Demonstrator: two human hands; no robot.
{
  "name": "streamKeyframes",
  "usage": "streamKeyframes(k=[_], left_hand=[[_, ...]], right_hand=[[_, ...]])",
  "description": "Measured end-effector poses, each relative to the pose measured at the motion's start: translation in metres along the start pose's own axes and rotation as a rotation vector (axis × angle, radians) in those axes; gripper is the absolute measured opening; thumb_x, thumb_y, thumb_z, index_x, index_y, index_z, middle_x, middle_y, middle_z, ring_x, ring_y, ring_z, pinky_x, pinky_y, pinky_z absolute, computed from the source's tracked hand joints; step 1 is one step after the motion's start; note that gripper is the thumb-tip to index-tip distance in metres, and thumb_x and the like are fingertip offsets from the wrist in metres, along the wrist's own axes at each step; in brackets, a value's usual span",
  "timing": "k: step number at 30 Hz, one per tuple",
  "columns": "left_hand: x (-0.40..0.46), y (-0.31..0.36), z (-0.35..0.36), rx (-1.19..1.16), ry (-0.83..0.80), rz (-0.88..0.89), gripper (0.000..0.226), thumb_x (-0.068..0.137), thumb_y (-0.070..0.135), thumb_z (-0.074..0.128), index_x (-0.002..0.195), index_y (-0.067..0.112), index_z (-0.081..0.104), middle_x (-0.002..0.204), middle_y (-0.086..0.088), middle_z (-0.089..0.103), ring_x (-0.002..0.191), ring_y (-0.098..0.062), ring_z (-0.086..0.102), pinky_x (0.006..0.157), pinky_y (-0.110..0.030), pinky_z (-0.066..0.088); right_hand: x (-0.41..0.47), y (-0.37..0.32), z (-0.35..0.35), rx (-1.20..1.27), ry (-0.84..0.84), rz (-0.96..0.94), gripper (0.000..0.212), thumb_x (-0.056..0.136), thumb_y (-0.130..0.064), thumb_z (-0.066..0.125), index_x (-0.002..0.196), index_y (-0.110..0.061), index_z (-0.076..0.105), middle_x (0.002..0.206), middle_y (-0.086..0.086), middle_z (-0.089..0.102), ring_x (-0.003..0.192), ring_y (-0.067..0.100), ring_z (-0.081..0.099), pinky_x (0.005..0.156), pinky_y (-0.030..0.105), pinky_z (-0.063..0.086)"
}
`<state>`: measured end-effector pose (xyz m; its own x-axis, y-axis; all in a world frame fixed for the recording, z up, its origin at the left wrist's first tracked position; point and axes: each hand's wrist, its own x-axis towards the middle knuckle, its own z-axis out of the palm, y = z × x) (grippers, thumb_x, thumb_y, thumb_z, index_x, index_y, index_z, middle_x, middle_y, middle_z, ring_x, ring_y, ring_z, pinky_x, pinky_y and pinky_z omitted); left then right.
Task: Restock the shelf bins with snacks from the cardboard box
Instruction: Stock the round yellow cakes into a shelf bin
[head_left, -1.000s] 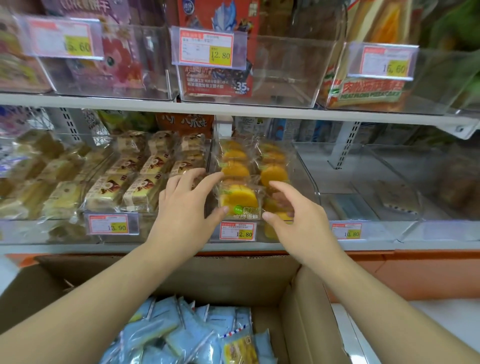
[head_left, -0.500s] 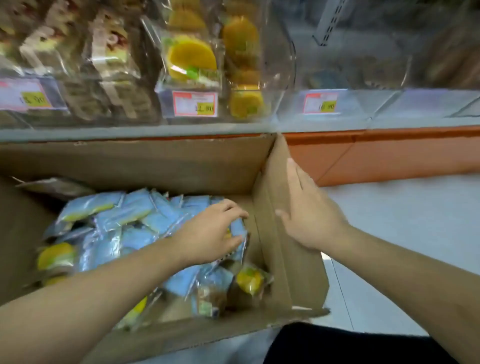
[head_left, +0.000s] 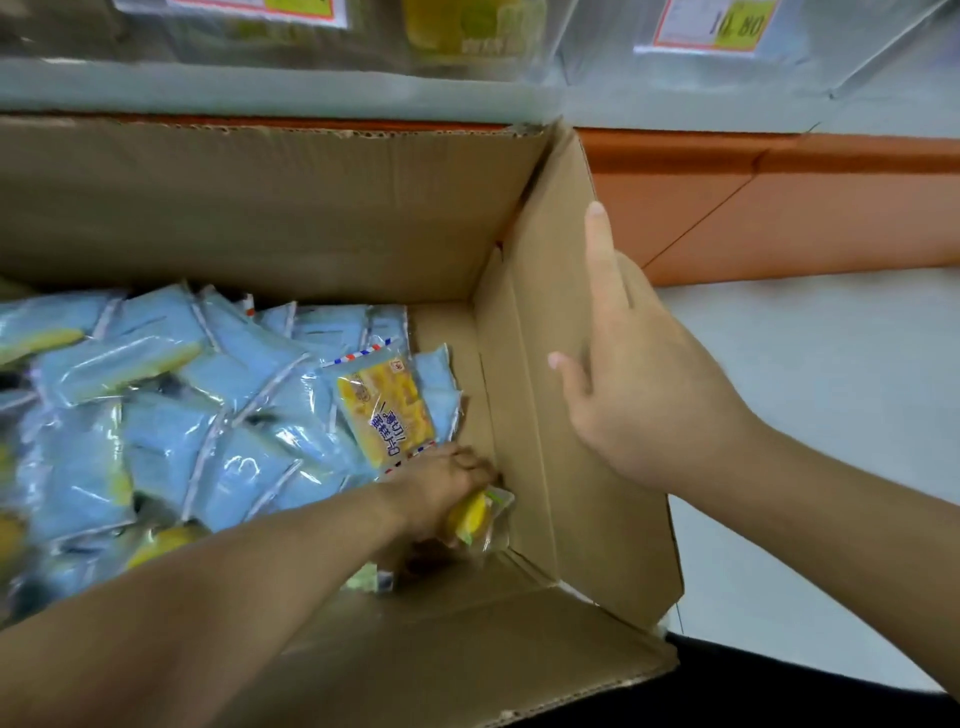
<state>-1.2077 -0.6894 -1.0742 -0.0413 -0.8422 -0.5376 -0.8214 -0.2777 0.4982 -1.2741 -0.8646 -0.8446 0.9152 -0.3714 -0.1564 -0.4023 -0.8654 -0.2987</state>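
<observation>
An open cardboard box (head_left: 332, 208) sits below the shelf, holding several pale blue snack packets (head_left: 171, 415). One packet (head_left: 387, 410) lies face up and shows yellow cake slices. My left hand (head_left: 441, 488) reaches deep into the box's near right corner and its curled fingers grip a clear-wrapped yellow cake (head_left: 475, 517). My right hand (head_left: 639, 374) hovers with straight fingers against the box's upright right flap (head_left: 545, 270), holding nothing. Clear shelf bins (head_left: 467, 31) with yellow cakes and price tags (head_left: 711, 23) run along the top edge.
An orange shelf base (head_left: 779, 208) runs behind and to the right of the box. Grey floor (head_left: 831, 415) lies to the right. The box's near flap (head_left: 467, 654) folds toward me, with dark clothing (head_left: 779, 701) at bottom right.
My hands left the shelf bin and came down to the box. The view tilted down. My left hand went lower into the right corner and took hold of a yellow cake.
</observation>
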Motion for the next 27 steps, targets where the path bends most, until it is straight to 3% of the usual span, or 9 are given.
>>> streamKeyframes(k=[3, 6, 9, 12, 16, 18, 20, 24, 27], left_hand=[[-0.015, 0.006, -0.014, -0.113, 0.096, -0.036, 0.092, 0.075, 0.051, 0.088, 0.153, 0.028, 0.046, 0.151, 0.003, 0.049, 0.142, -0.02, 0.041, 0.118, -0.032, 0.037], [-0.054, 0.015, -0.049, -0.375, 0.26, -0.113, 0.072, 0.069, 0.056, 0.09, 0.127, 0.025, 0.06, 0.12, 0.006, 0.059, 0.116, -0.016, 0.052, 0.096, -0.028, 0.046], [-0.112, 0.025, -0.094, -0.447, 0.34, -0.217, 0.064, 0.068, 0.059, 0.091, 0.102, 0.024, 0.049, 0.097, 0.01, 0.058, 0.09, -0.013, 0.057, 0.072, -0.029, 0.047], [-0.18, 0.025, -0.125, -0.447, 0.355, -0.354, 0.076, 0.068, 0.064, 0.09, 0.113, 0.025, 0.043, 0.104, 0.013, 0.062, 0.095, -0.011, 0.061, 0.075, -0.026, 0.051], [-0.265, 0.025, -0.149, -0.334, 0.32, -0.561, 0.106, 0.058, 0.082, 0.081, 0.142, 0.031, 0.04, 0.129, 0.006, 0.062, 0.116, -0.022, 0.059, 0.087, -0.029, 0.05], [-0.298, 0.028, -0.161, -0.28, 0.283, -0.635, 0.12, 0.049, 0.092, 0.073, 0.146, 0.028, 0.044, 0.135, 0.004, 0.063, 0.121, -0.024, 0.06, 0.1, -0.035, 0.05], [-0.324, 0.032, -0.17, -0.255, 0.272, -0.699, 0.12, 0.038, 0.1, 0.063, 0.13, 0.024, 0.05, 0.118, 0.003, 0.066, 0.108, -0.025, 0.063, 0.097, -0.04, 0.053], [-0.35, 0.04, -0.184, -0.295, 0.239, -0.734, 0.112, 0.042, 0.097, 0.064, 0.125, 0.025, 0.045, 0.116, 0.006, 0.065, 0.106, -0.021, 0.063, 0.094, -0.04, 0.053], [-0.356, 0.039, -0.19, -0.293, 0.259, -0.708, 0.078, 0.062, 0.086, 0.072, 0.104, 0.027, 0.042, 0.097, 0.008, 0.062, 0.087, -0.013, 0.061, 0.074, -0.034, 0.051]], right_hand=[[0.0, -0.002, 0.001, -0.018, -0.003, -0.001, 0.106, 0.099, -0.031, 0.063, 0.166, -0.023, -0.019, 0.151, -0.008, 0.034, 0.091, 0.012, 0.046, 0.068, 0.032, 0.038], [0.0, -0.005, -0.001, -0.027, 0.008, -0.027, 0.106, 0.099, -0.03, 0.064, 0.166, -0.021, -0.017, 0.151, -0.005, 0.035, 0.1, 0.015, 0.049, 0.072, 0.032, 0.04], [-0.002, -0.013, -0.005, -0.042, -0.009, -0.023, 0.106, 0.099, -0.032, 0.064, 0.166, -0.018, -0.016, 0.166, 0.002, 0.025, 0.145, 0.025, 0.037, 0.101, 0.037, 0.045], [-0.008, -0.037, -0.01, -0.221, 0.015, -0.01, 0.099, 0.097, -0.039, 0.063, 0.167, -0.008, 0.001, 0.174, 0.014, 0.009, 0.161, 0.037, 0.005, 0.129, 0.051, 0.021], [-0.022, -0.085, -0.002, -0.34, 0.129, -0.379, 0.062, 0.09, -0.028, 0.063, 0.144, -0.003, 0.049, 0.161, 0.023, 0.032, 0.152, 0.042, 0.029, 0.122, 0.051, 0.033], [-0.024, -0.109, 0.02, -0.22, -0.139, -0.372, 0.035, 0.092, -0.025, 0.063, 0.124, -0.01, 0.06, 0.138, 0.011, 0.054, 0.13, 0.033, 0.052, 0.104, 0.04, 0.046], [-0.021, -0.121, 0.055, -0.125, -0.523, -0.214, 0.023, 0.095, -0.027, 0.067, 0.114, -0.014, 0.065, 0.118, 0.006, 0.065, 0.114, 0.027, 0.061, 0.089, 0.033, 0.048], [-0.008, -0.11, 0.135, -0.181, -0.857, -0.08, 0.057, 0.088, -0.044, 0.08, 0.133, -0.015, 0.062, 0.13, 0.007, 0.066, 0.116, 0.027, 0.062, 0.098, 0.036, 0.053], [-0.01, -0.1, 0.169, -0.174, -0.959, 0.01, 0.081, 0.085, -0.054, 0.082, 0.149, -0.015, 0.05, 0.148, 0.006, 0.057, 0.128, 0.027, 0.058, 0.108, 0.04, 0.05]])
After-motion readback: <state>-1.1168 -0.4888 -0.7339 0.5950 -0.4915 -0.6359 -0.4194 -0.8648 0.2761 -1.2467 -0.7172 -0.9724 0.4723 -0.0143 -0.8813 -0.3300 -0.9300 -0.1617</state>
